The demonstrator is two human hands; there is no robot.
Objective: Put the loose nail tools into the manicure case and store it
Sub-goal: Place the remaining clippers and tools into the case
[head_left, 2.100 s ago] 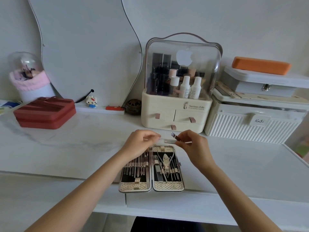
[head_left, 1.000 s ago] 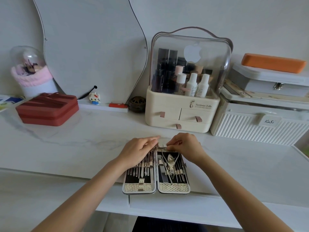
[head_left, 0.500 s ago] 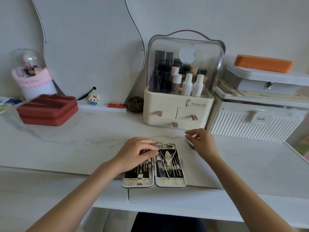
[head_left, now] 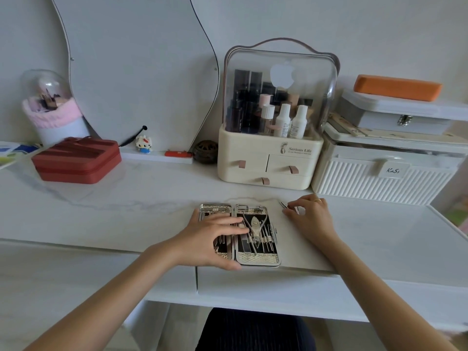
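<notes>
Manicure case lies open on the worktop; my left hand rests flat on it, my right hand pinches a loose tool beside it.

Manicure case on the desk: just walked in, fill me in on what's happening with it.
A person is packing up a nail kit. The manicure case lies open on the white desk, most tools strapped in. The left hand rests flat across the case's left half, steadying it. The right hand is just right of the case, pinching a thin loose metal tool lying on the desk. The case is not yet closed or stored.
</notes>
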